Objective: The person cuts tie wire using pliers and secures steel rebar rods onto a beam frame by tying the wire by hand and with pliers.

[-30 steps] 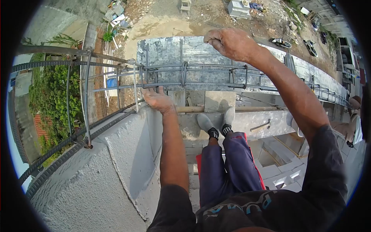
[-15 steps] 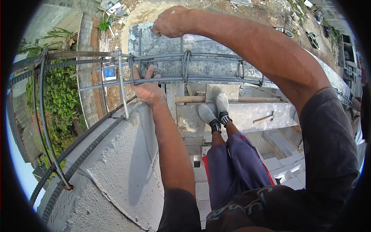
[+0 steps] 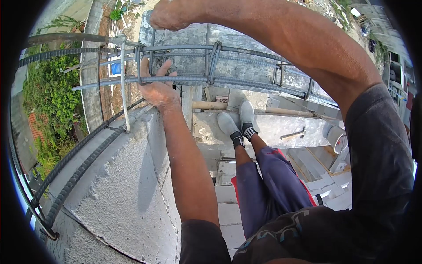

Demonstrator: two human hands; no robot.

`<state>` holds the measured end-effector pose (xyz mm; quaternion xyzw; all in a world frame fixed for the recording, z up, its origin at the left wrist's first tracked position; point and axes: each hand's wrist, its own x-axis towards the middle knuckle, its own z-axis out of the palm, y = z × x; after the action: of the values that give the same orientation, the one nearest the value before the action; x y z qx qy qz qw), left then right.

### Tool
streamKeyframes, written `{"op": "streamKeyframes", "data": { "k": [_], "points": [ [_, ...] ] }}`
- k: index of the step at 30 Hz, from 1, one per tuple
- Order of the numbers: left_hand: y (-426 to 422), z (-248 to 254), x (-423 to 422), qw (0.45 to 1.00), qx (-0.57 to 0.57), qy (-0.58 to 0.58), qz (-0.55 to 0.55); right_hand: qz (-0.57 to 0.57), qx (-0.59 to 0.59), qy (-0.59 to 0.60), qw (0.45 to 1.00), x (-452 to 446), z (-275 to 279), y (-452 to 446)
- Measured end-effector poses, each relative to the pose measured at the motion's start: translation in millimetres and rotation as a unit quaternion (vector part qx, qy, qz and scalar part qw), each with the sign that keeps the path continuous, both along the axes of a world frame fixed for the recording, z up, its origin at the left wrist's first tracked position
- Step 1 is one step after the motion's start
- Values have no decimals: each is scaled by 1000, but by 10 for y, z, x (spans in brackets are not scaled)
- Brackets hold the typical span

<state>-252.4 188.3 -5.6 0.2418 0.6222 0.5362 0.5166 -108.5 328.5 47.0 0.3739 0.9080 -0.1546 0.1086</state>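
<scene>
My left hand is under the lower bar of a horizontal rebar cage. Its fingers are apart and stretch up behind the bar, beside a stirrup. At the top edge, my right hand is closed above the cage's left end, near an upright thin bar. Whatever its fingers hold is hidden. A grey, worn formwork board lies behind the cage.
A rough grey block wall rises at left, with ribbed bars along its top. My feet stand on a narrow ledge high up. A hammer and a bucket are to the right. Greenery lies below.
The view has shifted, and the cage looks nearer and higher. My right hand now sits further left and up, partly cut by the frame edge. My left hand stays at the same bar.
</scene>
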Motion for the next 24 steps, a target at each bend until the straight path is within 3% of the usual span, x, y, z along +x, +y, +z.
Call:
{"op": "streamKeyframes", "data": {
  "k": [24],
  "points": [
    [-12,2,18,1000,-11,9,7,19,-65,-59,996,-382,20,114]
  ]
}}
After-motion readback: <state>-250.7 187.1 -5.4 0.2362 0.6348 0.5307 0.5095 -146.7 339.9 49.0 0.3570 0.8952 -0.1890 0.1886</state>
